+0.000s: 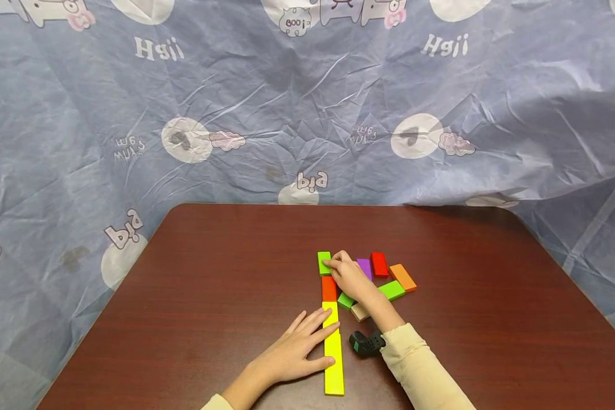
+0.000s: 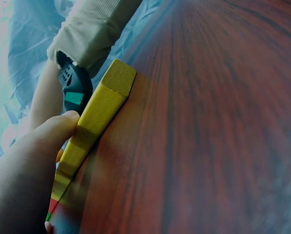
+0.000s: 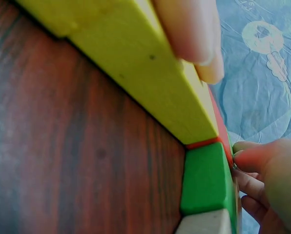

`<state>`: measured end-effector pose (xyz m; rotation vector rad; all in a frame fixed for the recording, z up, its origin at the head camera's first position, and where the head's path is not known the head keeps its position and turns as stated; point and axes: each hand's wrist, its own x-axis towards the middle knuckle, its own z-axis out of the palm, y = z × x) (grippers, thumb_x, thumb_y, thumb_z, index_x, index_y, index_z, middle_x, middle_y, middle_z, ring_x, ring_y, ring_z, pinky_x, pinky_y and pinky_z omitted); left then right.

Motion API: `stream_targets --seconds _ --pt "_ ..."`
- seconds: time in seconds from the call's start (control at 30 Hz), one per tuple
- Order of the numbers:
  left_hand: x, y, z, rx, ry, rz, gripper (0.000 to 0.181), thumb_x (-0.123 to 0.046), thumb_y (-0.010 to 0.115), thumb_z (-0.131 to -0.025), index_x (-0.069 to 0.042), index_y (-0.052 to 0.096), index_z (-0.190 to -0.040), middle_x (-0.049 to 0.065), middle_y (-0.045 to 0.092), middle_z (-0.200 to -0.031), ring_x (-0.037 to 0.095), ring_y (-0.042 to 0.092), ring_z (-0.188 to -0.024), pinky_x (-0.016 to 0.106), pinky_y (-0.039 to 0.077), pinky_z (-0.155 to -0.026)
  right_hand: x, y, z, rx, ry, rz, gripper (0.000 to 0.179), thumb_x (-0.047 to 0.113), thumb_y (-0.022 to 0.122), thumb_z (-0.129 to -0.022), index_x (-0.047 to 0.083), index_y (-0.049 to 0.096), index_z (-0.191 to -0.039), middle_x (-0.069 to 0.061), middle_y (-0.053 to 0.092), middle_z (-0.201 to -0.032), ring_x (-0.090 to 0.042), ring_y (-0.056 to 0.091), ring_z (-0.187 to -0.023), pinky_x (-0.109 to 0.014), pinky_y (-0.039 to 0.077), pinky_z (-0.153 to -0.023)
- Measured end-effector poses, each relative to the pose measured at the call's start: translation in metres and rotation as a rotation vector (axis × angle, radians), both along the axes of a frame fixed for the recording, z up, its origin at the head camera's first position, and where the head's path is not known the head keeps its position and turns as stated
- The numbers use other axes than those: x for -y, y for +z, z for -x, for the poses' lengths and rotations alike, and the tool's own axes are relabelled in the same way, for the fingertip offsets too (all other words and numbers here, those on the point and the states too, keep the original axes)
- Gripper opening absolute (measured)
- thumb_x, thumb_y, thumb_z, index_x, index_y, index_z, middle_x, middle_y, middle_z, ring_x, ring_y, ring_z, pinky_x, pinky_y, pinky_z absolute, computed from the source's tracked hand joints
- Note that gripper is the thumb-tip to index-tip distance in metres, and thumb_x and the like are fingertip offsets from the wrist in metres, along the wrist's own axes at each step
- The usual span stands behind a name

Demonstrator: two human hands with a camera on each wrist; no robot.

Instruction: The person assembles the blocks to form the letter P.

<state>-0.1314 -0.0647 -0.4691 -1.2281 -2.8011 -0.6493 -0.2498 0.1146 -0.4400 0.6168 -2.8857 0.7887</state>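
Note:
Yellow wooden blocks lie end to end in a straight row on the table. An orange-red block continues the row at its far end, followed by a light green block. My left hand rests across the yellow blocks with its fingers spread; its thumb touches their side in the left wrist view. At the far end my right hand pinches the light green block between thumb and curled fingers, and part of that block is hidden.
Right of the row lie a purple block, a red block, an orange block, a green block, another green block and a plain wood block. My right forearm partly covers some. A patterned cloth hangs behind the table.

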Motion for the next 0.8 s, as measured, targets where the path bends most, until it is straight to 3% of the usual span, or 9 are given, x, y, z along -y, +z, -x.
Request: stream_targets --seconds 0.3,0.47,0.63,0.73,0.8 --pt "0.0 0.0 0.0 0.006 0.002 -0.001 0.059 -0.056 0.035 -0.091 -0.026 0.032 -0.141 -0.001 0.023 -0.151 0.016 0.018 -0.141 0.048 0.019 -0.112 -0.002 0.0 -0.004 0.014 -0.01 0.013 0.029 0.005 0.054 -0.088 0.006 0.063 -0.116 -0.008 0.052 -0.103 -0.012 0.048 -0.068 -0.02 0.041 -0.059" --pt "0.0 0.0 -0.001 0.019 -0.001 -0.001 0.059 -0.056 0.034 -0.091 -0.026 0.032 -0.142 -0.001 0.023 -0.151 0.017 0.018 -0.141 0.049 0.019 -0.112 -0.004 -0.003 -0.006 -0.006 0.0 0.057 0.029 0.005 0.054 -0.088 0.005 0.063 -0.115 -0.01 0.051 -0.101 -0.014 0.049 -0.068 -0.022 0.043 -0.058" --pt "0.0 0.0 0.0 0.008 0.0 -0.002 0.059 -0.056 0.034 -0.091 -0.026 0.032 -0.141 -0.001 0.023 -0.151 0.017 0.018 -0.141 0.049 0.019 -0.112 -0.008 -0.001 -0.01 -0.049 -0.002 0.074 0.031 0.011 0.054 -0.089 0.007 0.06 -0.119 -0.01 0.052 -0.106 -0.021 0.055 -0.083 -0.037 0.043 -0.082" --pt "0.0 0.0 0.0 0.004 0.001 -0.002 0.059 -0.057 0.034 -0.091 -0.026 0.032 -0.141 -0.001 0.023 -0.151 0.017 0.018 -0.141 0.049 0.02 -0.112 -0.014 0.001 -0.012 -0.032 -0.069 0.105 0.034 0.013 0.055 -0.089 0.01 0.057 -0.123 -0.011 0.053 -0.113 -0.027 0.055 -0.098 -0.049 0.031 -0.097" --pt "0.0 0.0 0.0 0.006 0.002 -0.002 0.059 -0.057 0.034 -0.091 -0.026 0.032 -0.141 -0.001 0.023 -0.151 0.017 0.018 -0.141 0.049 0.02 -0.112 -0.019 0.002 -0.014 -0.043 -0.128 0.121 0.033 0.014 0.055 -0.089 0.012 0.058 -0.122 -0.011 0.054 -0.115 -0.03 0.054 -0.104 -0.051 0.027 -0.099"
